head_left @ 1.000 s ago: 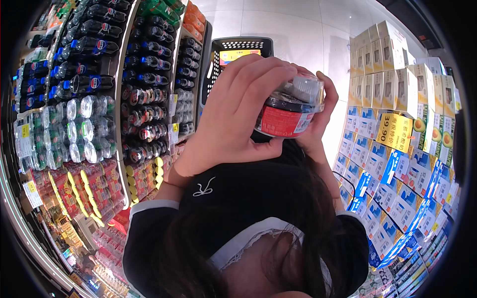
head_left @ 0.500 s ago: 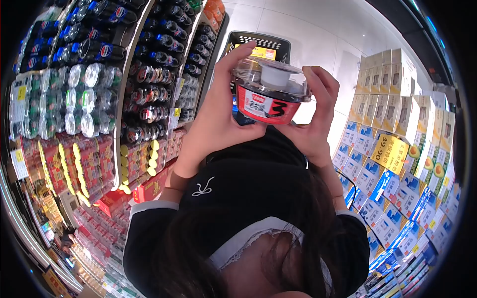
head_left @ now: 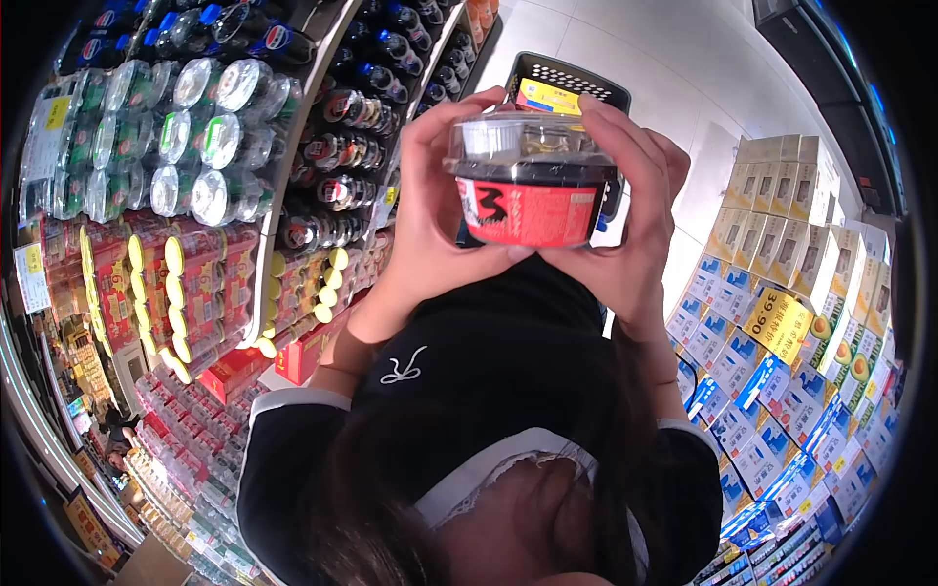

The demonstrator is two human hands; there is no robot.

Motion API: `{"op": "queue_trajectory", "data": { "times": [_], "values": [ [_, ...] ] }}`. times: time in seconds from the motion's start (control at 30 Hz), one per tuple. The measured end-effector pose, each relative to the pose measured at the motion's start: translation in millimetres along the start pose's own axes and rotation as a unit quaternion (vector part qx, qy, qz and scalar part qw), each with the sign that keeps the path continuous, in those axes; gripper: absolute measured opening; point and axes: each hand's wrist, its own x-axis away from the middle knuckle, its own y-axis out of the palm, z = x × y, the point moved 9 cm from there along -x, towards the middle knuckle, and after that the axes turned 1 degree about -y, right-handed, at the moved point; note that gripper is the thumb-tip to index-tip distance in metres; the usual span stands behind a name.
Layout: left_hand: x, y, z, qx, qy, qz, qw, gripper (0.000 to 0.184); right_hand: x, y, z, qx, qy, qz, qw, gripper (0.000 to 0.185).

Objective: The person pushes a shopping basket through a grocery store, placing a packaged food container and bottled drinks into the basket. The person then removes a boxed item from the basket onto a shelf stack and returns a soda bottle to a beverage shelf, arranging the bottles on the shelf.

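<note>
Between both hands I hold up a round instant food bowl [head_left: 532,207], with a red label, black rim and clear domed lid. Under the lid a white cup and some packets show through the plastic. My left hand [head_left: 430,195] grips its left side, thumb underneath and fingers up along the lid. On the other side my right hand [head_left: 635,195] is wrapped round it, fingers over the lid's edge and thumb below. Beyond the bowl, a dark shopping basket [head_left: 606,90] with a yellow package [head_left: 545,96] in it is partly hidden.
Shelves of cola bottles [head_left: 269,37] and clear bottle packs [head_left: 220,142] stand on my left, above red can packs [head_left: 210,278]. Stacked milk cartons [head_left: 743,391] with a yellow price sign [head_left: 777,322] rise on my right. Pale tiled floor [head_left: 645,49] runs ahead.
The bowl has been turned between my hands, so another side of the label faces me and the white cup now shows at the left. My view has shifted slightly.
</note>
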Motion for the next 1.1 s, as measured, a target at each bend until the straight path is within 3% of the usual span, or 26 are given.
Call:
{"op": "queue_trajectory", "data": {
  "times": [0.1, 0.17, 0.33, 0.43, 0.6, 0.67, 1.1],
  "values": [
    [11.9, -27.1, 13.2, 0.013, 0.004, 0.014, 1.0, 0.091, -4.0, 30.8, -17.4, -0.033, -0.036, -0.001, 0.999, 0.073],
    [18.3, -44.2, 19.1, -0.002, 0.025, 0.015, 1.0, 0.09, -5.4, 45.4, -28.9, -0.081, -0.064, 0.063, 0.993, 0.072],
    [32.8, -74.0, 41.9, -0.051, 0.08, -0.019, 0.995, 0.087, -0.9, 85.0, -46.5, -0.196, -0.011, 0.042, 0.98, 0.073],
    [45.4, -93.3, 49.4, -0.037, 0.096, -0.007, 0.995, 0.088, -2.7, 107.8, -62.4, -0.187, -0.05, -0.029, 0.981, 0.077],
    [63.2, -130.5, 62.5, -0.057, 0.112, 0.043, 0.991, 0.087, -6.9, 141.3, -85.0, -0.203, -0.078, -0.065, 0.974, 0.07],
    [68.9, -142.2, 67.1, -0.072, 0.115, 0.038, 0.99, 0.087, -9.2, 146.8, -89.8, -0.225, -0.071, 0.003, 0.972, 0.066],
    [90.9, -178.6, 77.3, -0.023, 0.125, 0.049, 0.991, 0.087, -16.9, 183.1, -121.4, -0.182, -0.117, 0.006, 0.976, 0.062]
  ]
}}
